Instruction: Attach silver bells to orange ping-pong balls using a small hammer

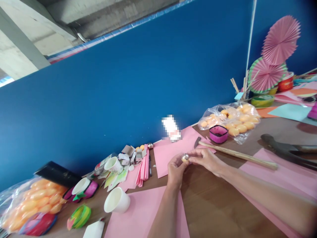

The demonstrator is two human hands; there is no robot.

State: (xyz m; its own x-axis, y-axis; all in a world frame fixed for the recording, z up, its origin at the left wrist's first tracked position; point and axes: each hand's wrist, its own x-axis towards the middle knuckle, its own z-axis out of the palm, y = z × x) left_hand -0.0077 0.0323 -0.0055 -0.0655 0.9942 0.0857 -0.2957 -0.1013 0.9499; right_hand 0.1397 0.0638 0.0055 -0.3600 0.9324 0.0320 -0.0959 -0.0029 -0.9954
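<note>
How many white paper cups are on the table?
3: one cup beside the near pink sheet, one by the paper scraps, one on the magenta holder. Clutter may hide others.

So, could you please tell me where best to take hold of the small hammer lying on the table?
Probably grip the hammer on its long pale handle, coming from above at mid-length: the handle lies flat and bare there, and its dark head rests on pink paper near the right hand.

Bare table (210, 205) near hands; hammer (235, 153), paper cup (116, 200) flank.
</note>
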